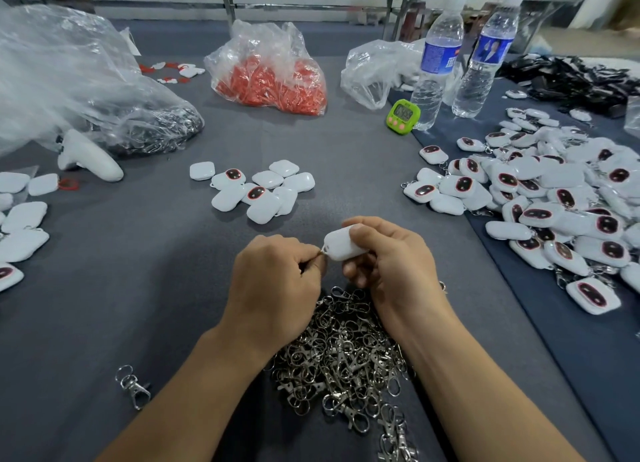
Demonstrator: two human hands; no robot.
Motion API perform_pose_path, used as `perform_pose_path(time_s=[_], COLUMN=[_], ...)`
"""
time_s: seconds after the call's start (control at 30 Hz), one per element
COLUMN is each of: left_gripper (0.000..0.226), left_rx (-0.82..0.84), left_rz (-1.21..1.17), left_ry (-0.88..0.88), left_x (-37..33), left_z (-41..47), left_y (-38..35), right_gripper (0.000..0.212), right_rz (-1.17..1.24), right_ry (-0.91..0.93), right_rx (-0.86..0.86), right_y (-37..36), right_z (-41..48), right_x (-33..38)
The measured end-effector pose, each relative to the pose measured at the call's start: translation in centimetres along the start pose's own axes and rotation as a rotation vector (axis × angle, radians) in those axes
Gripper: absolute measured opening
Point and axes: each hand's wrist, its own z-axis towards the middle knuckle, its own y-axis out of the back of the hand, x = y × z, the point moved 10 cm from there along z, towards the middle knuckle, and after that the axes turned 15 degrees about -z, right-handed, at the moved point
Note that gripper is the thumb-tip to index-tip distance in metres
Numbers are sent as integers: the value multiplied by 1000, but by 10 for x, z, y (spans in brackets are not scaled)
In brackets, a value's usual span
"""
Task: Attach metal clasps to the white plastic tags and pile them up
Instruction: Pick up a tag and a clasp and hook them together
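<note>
Over clasp pile (346, 350), R hand (391, 260) grip holds white tag (341, 245), L hand (277, 274) grip pinches clasp (322, 252) at tag corner.

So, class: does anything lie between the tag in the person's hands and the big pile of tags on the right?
Nothing visible does: only bare grey cloth lies between the held tag and the pile of tags at right.

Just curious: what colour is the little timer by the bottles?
The timer is lime green, shown best in the head view.
</note>
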Motion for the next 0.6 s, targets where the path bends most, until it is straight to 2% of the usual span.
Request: perform_pose_path(time_s=[0.1, 0.17, 0.23, 0.33, 0.4, 0.6], left_gripper=[28, 27, 23, 7, 14, 25], left_rx=[-2, -1, -6, -34, -66, -104], left_rz=[172, 163, 80, -231, -398, -400], left_ry=[-63, -47, 5, 179, 259, 292], left_x=[-8, -4, 4, 23, 33, 37], left_z=[-1, -2, -2, 0, 0, -1], left_y=[-1, -3, -4, -2, -1, 4], right_gripper=[15, 16, 17, 20, 23, 27], right_rz=[-125, -184, -199, -231, -255, -258], right_ry=[70, 106, 119, 131, 151, 174], right_rx=[-10, -15, -23, -71, -113, -100], right_y=[-2, -2, 0, 8, 15, 14], right_z=[-2, -4, -3, 1, 2, 1], right_x=[5, 9, 11, 14, 16, 17])
